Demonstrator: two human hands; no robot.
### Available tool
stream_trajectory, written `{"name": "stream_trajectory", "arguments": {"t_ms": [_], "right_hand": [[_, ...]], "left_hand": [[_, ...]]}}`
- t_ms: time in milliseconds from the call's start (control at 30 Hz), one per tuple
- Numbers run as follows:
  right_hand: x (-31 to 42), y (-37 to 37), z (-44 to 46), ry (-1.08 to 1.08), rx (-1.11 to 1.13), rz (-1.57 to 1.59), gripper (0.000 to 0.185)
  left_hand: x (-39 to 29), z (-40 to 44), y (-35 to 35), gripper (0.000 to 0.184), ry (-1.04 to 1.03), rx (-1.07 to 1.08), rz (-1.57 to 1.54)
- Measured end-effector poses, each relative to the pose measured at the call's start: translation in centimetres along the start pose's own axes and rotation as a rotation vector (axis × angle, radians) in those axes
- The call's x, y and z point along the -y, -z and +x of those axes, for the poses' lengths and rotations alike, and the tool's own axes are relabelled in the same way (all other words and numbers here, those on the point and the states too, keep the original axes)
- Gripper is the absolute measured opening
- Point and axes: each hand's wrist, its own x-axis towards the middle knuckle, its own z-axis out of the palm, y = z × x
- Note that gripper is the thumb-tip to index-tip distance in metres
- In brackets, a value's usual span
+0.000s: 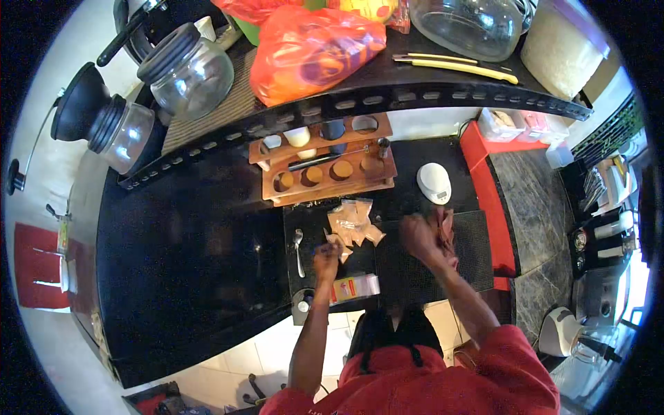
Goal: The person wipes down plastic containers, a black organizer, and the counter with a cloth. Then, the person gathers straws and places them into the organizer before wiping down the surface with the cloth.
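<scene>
My left hand (326, 263) is closed at the near edge of a pile of clear packets (351, 220) filled with light brown powder. Its fingertips pinch one small packet (342, 247) of the same kind. Over the black mat (408, 273), my right hand (420, 238) is smeared by motion, so its fingers do not show clearly. A crumpled dark red cloth (445, 238) lies just right of it. Left of the packets is a metal spoon (299, 252). A pack of clear plastic bags (355, 288) lies at the counter's front edge. Behind the mat stands a white digital scale (434, 183).
A wooden rack (328, 183) with round holes stands at the back. Overhead, a black shelf (360, 100) carries an orange plastic bag (315, 55) and glass jars (191, 72). On the right are a red stand (487, 200) and a blender (581, 339).
</scene>
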Motion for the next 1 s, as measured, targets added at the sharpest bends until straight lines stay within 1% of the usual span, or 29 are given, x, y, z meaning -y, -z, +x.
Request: {"name": "stream_trajectory", "arguments": {"t_ms": [33, 67, 100, 133, 167, 233, 267, 300, 367, 400, 467, 500, 533, 567, 600, 633, 667, 700, 733, 767, 800, 833, 867, 900, 933, 967, 1000], "right_hand": [[1.2, -1.4, 1.3, 0.023, 0.064, 0.255, 0.012], [2.9, -2.7, 2.4, 0.045, 0.130, 0.512, 0.014], [4.7, -5.5, 2.9, 0.038, -0.046, 0.475, 0.019], [6.3, -7.5, 2.9, 0.034, -0.223, 0.435, 0.026], [7.3, -7.9, 2.6, 0.035, -0.224, 0.434, 0.026], [8.7, -8.0, 2.3, -0.164, -0.115, 0.280, 0.039], [8.4, -8.7, 1.9, -0.195, -0.196, 0.375, 0.038], [7.6, -8.8, 1.9, -0.194, -0.197, 0.376, 0.038], [6.5, -8.6, 2.1, -0.376, -0.026, 0.462, 0.033], [6.2, -8.6, 2.8, -0.374, -0.030, 0.462, 0.033], [5.3, -8.1, 5.0, -0.377, -0.042, 0.769, 0.038], [5.0, -7.9, 5.9, -0.376, -0.045, 0.922, 0.041], [4.6, -9.7, 7.0, -0.299, -0.067, 1.005, 0.046], [4.7, -9.6, 7.6, -0.301, -0.064, 1.003, 0.046], [5.1, -9.5, 8.3, -0.231, -0.063, 0.810, 0.051], [5.7, -9.5, 8.9, -0.157, -0.063, 0.615, 0.056], [6.1, -10.7, 9.1, -0.259, -0.101, 0.479, 0.067], [6.4, -11.6, 9.2, -0.255, -0.104, 0.476, 0.067], [6.5, -12.4, 9.3, -0.240, -0.160, 0.402, 0.068], [6.5, -13.7, 9.4, -0.228, -0.213, 0.328, 0.070], [5.4, -17.1, 10.0, -0.300, -0.159, 0.585, 0.083], [5.6, -15.8, 9.7, -0.302, -0.156, 0.583, 0.083], [6.3, -12.9, 9.4, -0.353, -0.036, 0.993, 0.077], [6.6, -11.1, 9.4, -0.398, 0.094, 1.401, 0.071], [6.1, -11.9, 9.8, -0.400, 0.094, 1.398, 0.071], [5.1, -14.2, 10.5, -0.445, 0.222, 1.214, 0.052], [4.3, -16.5, 11.0, -0.485, 0.343, 1.026, 0.035]], "left_hand": [[-1.8, 0.3, -0.4, 0.033, 0.001, 0.003, -0.006], [-5.7, 0.7, -0.9, 0.046, 0.075, 0.009, 0.288], [-7.9, 1.2, -1.4, 0.061, 0.147, 0.015, 0.583], [-5.9, 2.3, -3.3, 0.080, 0.326, -0.172, 0.596], [-3.5, 3.3, -3.4, 0.080, 0.326, -0.173, 0.595], [-0.3, 4.7, -3.1, 0.070, 0.171, -0.192, 0.739], [-5.7, 3.3, -2.3, 0.054, 0.263, -0.154, 0.758], [-7.1, 2.7, -1.5, 0.054, 0.262, -0.156, 0.758], [-7.0, 1.6, 0.7, 0.040, -0.055, -0.021, 0.372], [-6.5, 1.9, 1.1, 0.026, -0.010, -0.084, 0.236], [-7.7, 2.6, 1.2, 0.016, 0.099, -0.018, -0.102], [-13.2, 1.6, 1.2, 0.011, 0.111, 0.051, 0.067], [-11.8, 2.6, 0.6, 0.011, 0.104, 0.086, 0.025], [-11.9, 3.1, -0.2, 0.012, 0.100, 0.120, -0.018], [-12.0, 3.2, -1.1, 0.020, -0.025, 0.094, 0.189], [-10.3, 3.6, -1.8, 0.030, -0.115, 0.009, 0.384], [-7.7, 4.6, -2.7, 0.040, -0.206, -0.078, 0.579], [-5.9, 5.6, -3.3, 0.064, -0.107, -0.091, 0.590], [-5.9, 5.8, -3.9, 0.064, -0.110, -0.093, 0.586], [-6.0, 5.7, -4.7, 0.071, -0.075, -0.134, 0.543], [-5.9, 5.5, -5.0, 0.077, -0.036, -0.173, 0.502], [-5.6, 5.8, -5.0, 0.088, -0.006, -0.090, 0.538], [-5.1, 6.4, -5.1, 0.088, -0.004, -0.089, 0.535], [-4.5, 7.1, -5.2, 0.089, 0.088, -0.020, 0.566], [-4.0, 7.8, -5.1, 0.089, 0.179, 0.050, 0.597], [-3.8, 8.5, -4.6, 0.079, 0.160, 0.157, 0.525], [-4.2, 8.8, -4.4, 0.079, 0.161, 0.159, 0.523]]}}
